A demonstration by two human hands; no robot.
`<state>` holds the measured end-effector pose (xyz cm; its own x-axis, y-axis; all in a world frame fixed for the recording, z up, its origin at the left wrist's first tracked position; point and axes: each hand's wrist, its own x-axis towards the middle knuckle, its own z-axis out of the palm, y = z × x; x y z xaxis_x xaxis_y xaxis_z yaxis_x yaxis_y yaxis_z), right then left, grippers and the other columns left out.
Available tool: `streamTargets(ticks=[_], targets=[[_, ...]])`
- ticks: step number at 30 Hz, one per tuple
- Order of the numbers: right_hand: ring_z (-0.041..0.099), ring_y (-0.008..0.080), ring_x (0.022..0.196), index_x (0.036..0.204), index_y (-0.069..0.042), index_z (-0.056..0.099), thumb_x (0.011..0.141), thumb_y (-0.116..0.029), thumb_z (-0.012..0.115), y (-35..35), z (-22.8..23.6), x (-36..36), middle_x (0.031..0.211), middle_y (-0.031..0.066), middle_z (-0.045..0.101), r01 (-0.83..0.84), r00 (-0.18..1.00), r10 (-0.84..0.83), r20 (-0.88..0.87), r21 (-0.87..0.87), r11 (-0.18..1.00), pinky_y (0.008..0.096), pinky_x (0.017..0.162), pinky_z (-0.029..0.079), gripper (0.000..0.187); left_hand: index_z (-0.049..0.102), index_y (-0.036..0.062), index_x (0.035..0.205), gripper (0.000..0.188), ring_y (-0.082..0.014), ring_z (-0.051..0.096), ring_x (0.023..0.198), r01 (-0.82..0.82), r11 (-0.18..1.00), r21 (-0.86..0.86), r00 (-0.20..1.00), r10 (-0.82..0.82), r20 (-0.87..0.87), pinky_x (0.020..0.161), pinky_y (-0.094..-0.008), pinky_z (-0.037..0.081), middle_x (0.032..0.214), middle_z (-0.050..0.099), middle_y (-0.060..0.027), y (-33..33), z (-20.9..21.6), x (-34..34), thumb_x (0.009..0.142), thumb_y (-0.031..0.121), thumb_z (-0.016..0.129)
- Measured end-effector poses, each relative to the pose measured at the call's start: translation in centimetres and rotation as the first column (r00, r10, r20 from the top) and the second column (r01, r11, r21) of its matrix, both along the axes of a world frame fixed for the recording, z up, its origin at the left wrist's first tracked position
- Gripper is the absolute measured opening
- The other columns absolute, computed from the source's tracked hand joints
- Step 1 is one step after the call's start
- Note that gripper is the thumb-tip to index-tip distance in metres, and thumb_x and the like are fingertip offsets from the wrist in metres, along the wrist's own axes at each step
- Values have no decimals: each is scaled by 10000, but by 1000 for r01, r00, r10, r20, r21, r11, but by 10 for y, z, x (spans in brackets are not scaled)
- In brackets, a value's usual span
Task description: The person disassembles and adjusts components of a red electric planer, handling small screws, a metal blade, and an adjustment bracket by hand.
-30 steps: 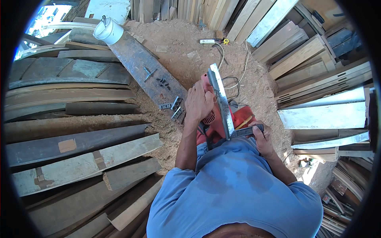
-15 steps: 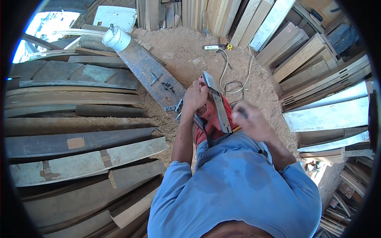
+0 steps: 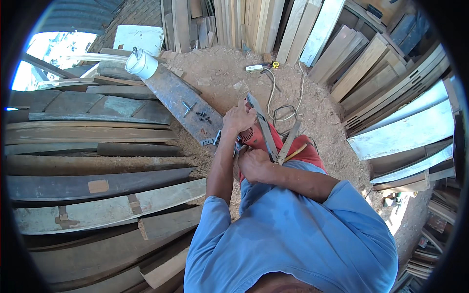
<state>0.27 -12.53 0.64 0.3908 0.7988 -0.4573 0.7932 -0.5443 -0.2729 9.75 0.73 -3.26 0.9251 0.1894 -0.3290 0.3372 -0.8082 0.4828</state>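
A red electric planer (image 3: 256,139) rests on my lap, tilted on its side so its long grey metal sole (image 3: 264,128) faces right. My left hand (image 3: 238,118) is closed over its far end. Near the planer's rear end, my right hand (image 3: 256,165) is wrapped round it from the left side, fingers partly hidden. A narrow flat strip (image 3: 289,141) stands at an angle beside the sole, its lower end by my right wrist. A yellow pencil-like stick (image 3: 296,152) lies on the red cloth over my thigh.
A stained board (image 3: 171,95) ahead carries a white bucket (image 3: 141,64), a metal T-handled tool (image 3: 187,108) and several small dark pieces (image 3: 203,117). Stacked planks (image 3: 97,161) fill the left; boards (image 3: 359,63) lean at right. A pale cord (image 3: 271,88) crosses the shavings-covered floor.
My right hand has swung left from beside the planer to its rear end. The flat strip now shows at the sole's right. My left hand stays on the planer.
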Motion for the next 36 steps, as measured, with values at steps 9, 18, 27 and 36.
streamTargets(ticks=[9,18,27,36], targets=[[719,314,912,1158,90,669,773,-165,657,-10,-37,-8,1127,261,657,-50,999,51,19,-25,998,385,706,577,462,458,-22,1415,761,-483,559,1244,-255,946,-200,921,301,247,1063,-494,428,1302,570,-373,45,-61,1,923,552,553],[723,309,915,1230,125,579,835,-138,596,-20,-19,-3,1126,249,648,-23,997,22,71,8,1000,397,704,580,475,674,50,1186,544,-191,637,1000,-105,435,-894,991,123,-57,915,-346,510,1147,683,-78,74,-132,45,934,532,648],[681,366,1015,1368,64,466,839,-13,552,-88,30,10,1181,200,632,70,986,-20,-167,302,951,451,878,547,541,662,80,1076,367,-128,648,840,-199,146,-969,933,329,-142,762,-290,524,945,682,-3,78,-96,-28,928,415,700],[695,343,879,1195,-55,627,948,0,546,-186,50,72,959,170,695,568,663,-747,53,613,549,407,809,549,265,571,23,1233,474,-167,645,987,-33,166,-986,900,433,43,882,-342,535,1099,652,-60,97,-54,-83,926,365,686]])
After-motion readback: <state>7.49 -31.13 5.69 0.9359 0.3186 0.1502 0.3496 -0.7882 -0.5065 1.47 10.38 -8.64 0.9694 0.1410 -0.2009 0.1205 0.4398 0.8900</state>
